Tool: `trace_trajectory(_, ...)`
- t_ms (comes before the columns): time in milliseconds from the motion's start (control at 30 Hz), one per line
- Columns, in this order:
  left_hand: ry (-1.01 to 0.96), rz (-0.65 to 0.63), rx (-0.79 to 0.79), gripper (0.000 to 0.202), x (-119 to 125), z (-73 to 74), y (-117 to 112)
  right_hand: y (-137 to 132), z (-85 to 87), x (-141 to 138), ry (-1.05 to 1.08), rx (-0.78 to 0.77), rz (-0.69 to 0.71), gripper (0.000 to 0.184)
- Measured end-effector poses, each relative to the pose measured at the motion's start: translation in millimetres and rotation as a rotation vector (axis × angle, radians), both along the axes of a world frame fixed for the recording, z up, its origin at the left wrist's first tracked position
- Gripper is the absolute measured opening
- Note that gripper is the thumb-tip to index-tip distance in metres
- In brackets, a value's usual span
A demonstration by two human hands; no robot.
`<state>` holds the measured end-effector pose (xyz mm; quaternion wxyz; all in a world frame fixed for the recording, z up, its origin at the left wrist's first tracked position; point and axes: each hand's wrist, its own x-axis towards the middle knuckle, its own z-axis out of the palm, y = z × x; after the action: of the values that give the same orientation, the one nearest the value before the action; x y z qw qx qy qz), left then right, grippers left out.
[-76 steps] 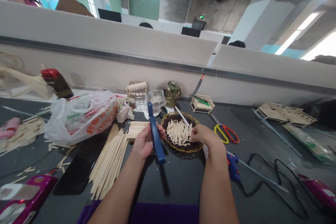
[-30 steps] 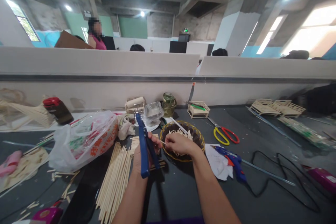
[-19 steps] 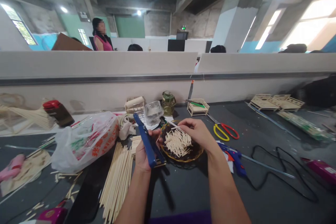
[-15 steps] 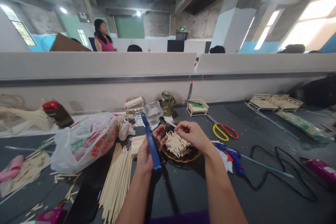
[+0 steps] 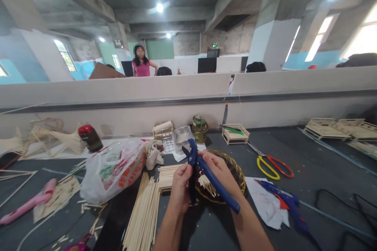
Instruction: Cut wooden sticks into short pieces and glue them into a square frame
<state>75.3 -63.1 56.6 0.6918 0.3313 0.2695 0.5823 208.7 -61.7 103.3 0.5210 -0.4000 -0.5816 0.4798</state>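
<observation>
A dark tabletop [image 5: 282, 139] carries a bulging white plastic bag [image 5: 114, 168] and, near it, a bundle of long pale sticks [image 5: 143, 215]. A yellow-rimmed basket [image 5: 242, 172] sits near the middle; red-and-yellow-handled scissors [image 5: 261, 154] lie to its right. White paper [image 5: 262, 202] lies just beside the basket, partly under a blue glue gun [image 5: 290, 200].

Blue cutters [image 5: 217, 183] cover part of the right hand [image 5: 221, 168], which in turn hides part of the woven basket [image 5: 243, 174]. Left of the basket, long sticks [image 5: 141, 215] run off the bottom edge; right of it, marks on the paper [image 5: 266, 206] are illegible.
</observation>
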Motion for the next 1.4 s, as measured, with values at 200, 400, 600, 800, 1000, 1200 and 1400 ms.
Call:
trace_trajectory(200, 0.417, 0.160, 0.229, 0.032, -3.5, 6.4, 0.2, -21.4, -17.5, 1.0, 0.280, -0.142, 0.237, 0.063)
trace_trajectory(400, 0.819, 0.326, 0.426, 0.035, 4.6, 17.1, 9.9, -11.9, -35.1, -9.2, 0.370, -0.341, 0.097, 0.030)
trace_trajectory(600, 0.903, 0.453, 0.525, 0.024, 5.4, 24.7, 8.9, -9.9, -28.2, 13.7, 0.738, -0.289, 0.022, 0.041)
trace_trajectory(800, 0.753, 0.393, 0.491, 0.019, 10.6, 12.6, 0.4, -2.6, -37.8, 34.9, 0.668, -0.290, -0.120, 0.041)
trace_trajectory(1000, 0.753, 0.262, 0.604, 0.013, 19.6, 8.6, -9.2, 2.0, -47.7, 23.6, 0.402, -0.198, -0.270, 0.045)
trace_trajectory(1200, 0.641, 0.243, 0.566, 0.016, 13.0, 13.5, -9.6, -8.3, -36.3, 29.1, 0.317, -0.173, -0.335, 0.045)
trace_trajectory(1400, 0.620, 0.239, 0.392, 0.012, 3.7, 18.8, -1.1, -13.1, -30.1, 23.3, 0.093, -0.129, -0.275, 0.040)
